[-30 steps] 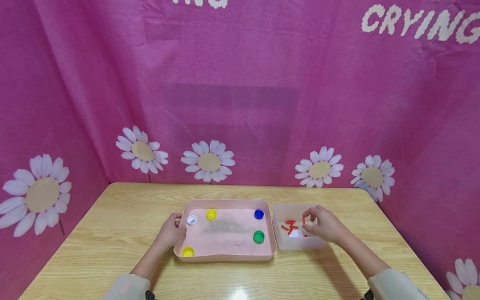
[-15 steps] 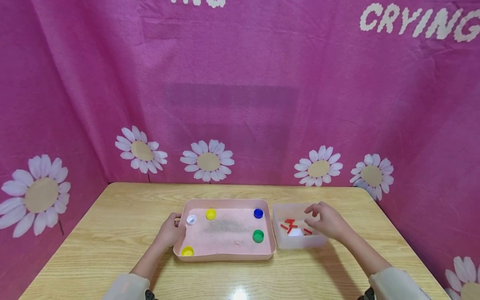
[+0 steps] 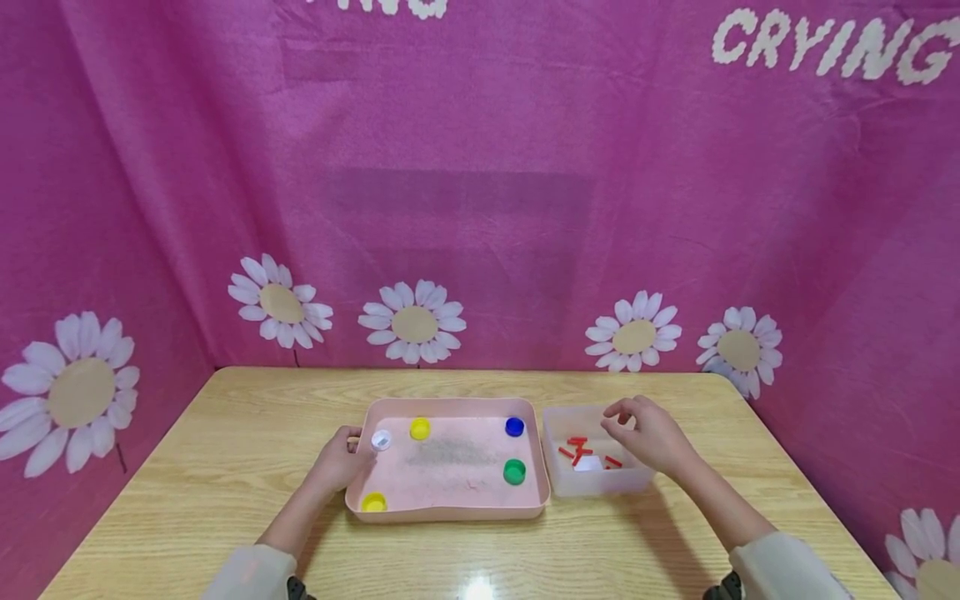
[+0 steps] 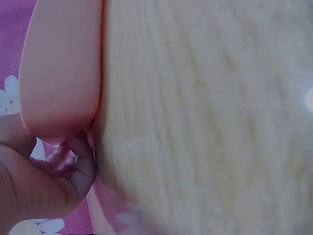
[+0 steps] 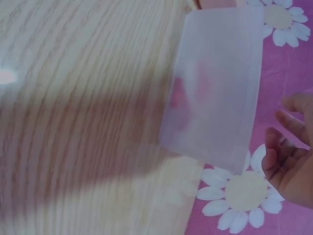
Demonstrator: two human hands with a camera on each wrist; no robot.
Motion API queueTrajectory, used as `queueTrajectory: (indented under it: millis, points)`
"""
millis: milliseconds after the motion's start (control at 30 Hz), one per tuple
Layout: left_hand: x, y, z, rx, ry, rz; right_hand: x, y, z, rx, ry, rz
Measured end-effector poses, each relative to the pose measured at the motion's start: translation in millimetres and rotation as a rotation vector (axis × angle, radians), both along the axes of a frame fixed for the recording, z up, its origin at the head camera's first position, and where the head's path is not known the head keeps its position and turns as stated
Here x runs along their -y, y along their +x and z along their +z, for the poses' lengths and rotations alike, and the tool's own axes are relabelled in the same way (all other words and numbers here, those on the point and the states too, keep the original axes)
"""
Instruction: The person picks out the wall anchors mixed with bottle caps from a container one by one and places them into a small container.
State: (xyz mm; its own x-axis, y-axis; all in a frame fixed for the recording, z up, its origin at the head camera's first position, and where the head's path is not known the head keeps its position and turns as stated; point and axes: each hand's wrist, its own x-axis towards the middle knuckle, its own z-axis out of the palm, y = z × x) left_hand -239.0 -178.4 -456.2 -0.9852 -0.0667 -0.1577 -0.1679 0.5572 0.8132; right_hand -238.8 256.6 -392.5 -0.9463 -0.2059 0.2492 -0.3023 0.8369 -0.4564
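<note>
My left hand (image 3: 335, 463) grips the left wall of a shallow pink tray (image 3: 487, 514), with the thumb over the rim. The left wrist view shows its curled fingers (image 4: 82, 169) against the tray's outer side. Inside the tray lie a white bottle cap (image 3: 381, 440), two yellow caps, a blue cap (image 3: 514, 427) and a green cap (image 3: 514, 472). My right hand (image 3: 654, 435) hovers over the right side of a translucent plastic box (image 3: 600, 484), its fingers loosely bent and holding nothing. Several short red sticks (image 3: 576, 451) lie in the box.
A white piece (image 3: 588, 463) lies on the box floor among the sticks. Box and tray stand side by side on a wooden table (image 3: 420, 558). A pink curtain (image 3: 480, 208) with daisies rises behind the table and along its sides.
My right hand has let go of a red stick, which now lies at the right inside the box, and has risen slightly. My left hand has stayed on the tray.
</note>
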Motion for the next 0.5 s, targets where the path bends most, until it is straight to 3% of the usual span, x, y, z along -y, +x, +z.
queueTrajectory:
  millis: [167,267,367,500]
  points:
    - [5.5,-0.7,10.1,-0.029,-0.002,-0.02,7,2.4,8.7,-0.051,0.027,-0.021]
    - [9.9,-1.9,25.0,-0.077,-0.073,-0.027,10,4.6,16.8,-0.103,0.067,-0.049]
    - [13.5,-2.8,48.8,-0.16,-0.242,-0.049,13,5.0,27.3,-0.163,0.115,-0.071]
    - [15.0,-1.6,89.7,-0.294,-0.506,-0.066,19,2.3,45.8,-0.24,0.179,-0.09]
